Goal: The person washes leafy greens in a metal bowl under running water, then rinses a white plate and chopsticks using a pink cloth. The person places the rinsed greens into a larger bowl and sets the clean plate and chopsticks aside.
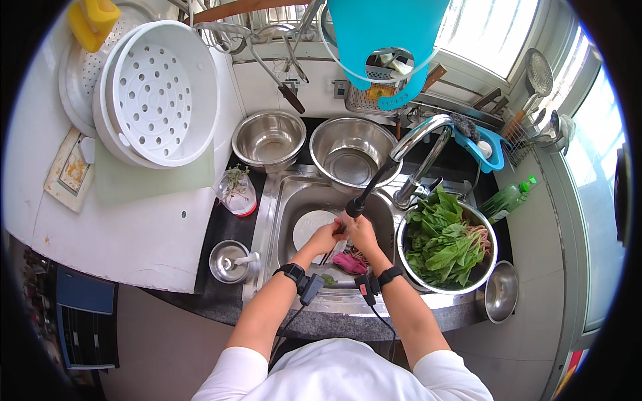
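In the steel sink, my left hand [325,239] and my right hand [361,233] meet just below the black faucet nozzle [355,206]. Both hands close around thin dark sticks [326,258], which look like chopsticks; my fingers partly hide them. A white plate [307,226] lies in the sink basin [286,210], beneath and beyond my left hand. Nearer to me, below my right hand, rests a crumpled pink cloth [351,262] beside some reddish stems. A loose green leaf [328,279] lies at the basin's near side.
Leafy greens [446,240] fill a steel bowl [494,250] right of the sink. Two steel basins [269,138] [353,150] stand behind it. Leftward are a small steel bowl [220,260], a plastic container with sprouts [235,193] and a white steamer basket [160,95]. A green bottle [506,200] stands right.
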`<state>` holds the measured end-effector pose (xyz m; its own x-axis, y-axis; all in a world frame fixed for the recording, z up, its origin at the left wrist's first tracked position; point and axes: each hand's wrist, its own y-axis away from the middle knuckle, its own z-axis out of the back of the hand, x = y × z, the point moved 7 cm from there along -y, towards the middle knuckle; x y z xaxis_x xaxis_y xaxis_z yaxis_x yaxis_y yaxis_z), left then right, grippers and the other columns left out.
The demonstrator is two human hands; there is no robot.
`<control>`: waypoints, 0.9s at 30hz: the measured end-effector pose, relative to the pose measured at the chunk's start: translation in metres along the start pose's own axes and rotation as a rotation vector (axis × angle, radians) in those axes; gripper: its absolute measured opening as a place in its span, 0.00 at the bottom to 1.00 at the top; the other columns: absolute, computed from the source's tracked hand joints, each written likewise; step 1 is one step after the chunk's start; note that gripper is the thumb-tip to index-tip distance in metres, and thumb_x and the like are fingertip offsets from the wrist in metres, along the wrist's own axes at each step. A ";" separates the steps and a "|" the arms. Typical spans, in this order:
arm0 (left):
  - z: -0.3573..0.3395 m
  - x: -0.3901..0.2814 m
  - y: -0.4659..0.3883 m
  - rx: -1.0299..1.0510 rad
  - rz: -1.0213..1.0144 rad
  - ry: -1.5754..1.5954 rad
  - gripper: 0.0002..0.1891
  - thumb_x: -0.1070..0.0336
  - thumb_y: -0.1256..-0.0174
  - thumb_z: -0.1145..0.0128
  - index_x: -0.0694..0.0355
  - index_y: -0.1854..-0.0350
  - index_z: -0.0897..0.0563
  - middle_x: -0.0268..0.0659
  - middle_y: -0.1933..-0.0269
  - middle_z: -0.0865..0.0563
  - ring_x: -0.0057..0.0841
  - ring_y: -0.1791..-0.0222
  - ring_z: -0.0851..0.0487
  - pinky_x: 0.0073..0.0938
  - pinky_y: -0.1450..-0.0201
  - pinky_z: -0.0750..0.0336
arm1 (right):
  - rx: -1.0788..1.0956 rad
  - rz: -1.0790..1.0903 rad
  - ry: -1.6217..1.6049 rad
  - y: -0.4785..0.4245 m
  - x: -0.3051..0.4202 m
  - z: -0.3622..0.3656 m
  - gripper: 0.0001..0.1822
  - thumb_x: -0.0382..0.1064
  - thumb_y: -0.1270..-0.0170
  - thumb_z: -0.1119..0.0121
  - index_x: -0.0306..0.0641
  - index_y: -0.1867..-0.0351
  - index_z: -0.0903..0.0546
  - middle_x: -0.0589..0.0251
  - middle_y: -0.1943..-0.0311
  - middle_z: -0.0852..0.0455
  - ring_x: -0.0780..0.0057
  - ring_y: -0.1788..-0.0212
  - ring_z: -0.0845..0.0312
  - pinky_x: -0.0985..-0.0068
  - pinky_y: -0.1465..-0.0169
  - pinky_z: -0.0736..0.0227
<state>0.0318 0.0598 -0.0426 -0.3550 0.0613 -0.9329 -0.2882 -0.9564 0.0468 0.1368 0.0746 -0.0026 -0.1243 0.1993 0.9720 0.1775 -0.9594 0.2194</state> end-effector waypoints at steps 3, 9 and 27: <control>0.007 -0.017 0.000 -0.046 0.072 0.013 0.11 0.66 0.38 0.46 0.64 0.56 0.22 0.43 0.62 0.15 0.34 0.63 0.17 0.29 0.57 0.26 | 0.146 0.207 0.191 -0.009 -0.011 -0.005 0.13 0.40 0.32 0.49 0.31 0.57 0.20 0.63 0.64 0.17 0.80 0.62 0.24 0.82 0.58 0.30; 0.040 0.011 0.011 -0.197 0.031 0.085 0.07 0.67 0.38 0.47 0.64 0.61 0.22 0.40 0.66 0.15 0.29 0.64 0.16 0.27 0.60 0.26 | 0.266 -0.030 -0.074 -0.014 -0.057 0.005 0.17 0.36 0.38 0.46 0.27 0.50 0.25 0.55 0.56 0.18 0.69 0.53 0.23 0.76 0.49 0.31; 0.095 -0.009 0.078 -0.343 0.177 0.147 0.07 0.68 0.32 0.50 0.66 0.59 0.24 0.34 0.61 0.18 0.20 0.55 0.20 0.21 0.49 0.29 | 0.099 -0.053 0.521 -0.091 -0.197 0.011 0.18 0.38 0.50 0.44 0.31 0.58 0.23 0.40 0.65 0.18 0.43 0.57 0.23 0.58 0.53 0.29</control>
<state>-0.0719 0.0112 0.0029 -0.2340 -0.1300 -0.9635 0.0878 -0.9898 0.1122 0.1559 0.1250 -0.2133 -0.5995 0.0972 0.7945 0.2461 -0.9221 0.2986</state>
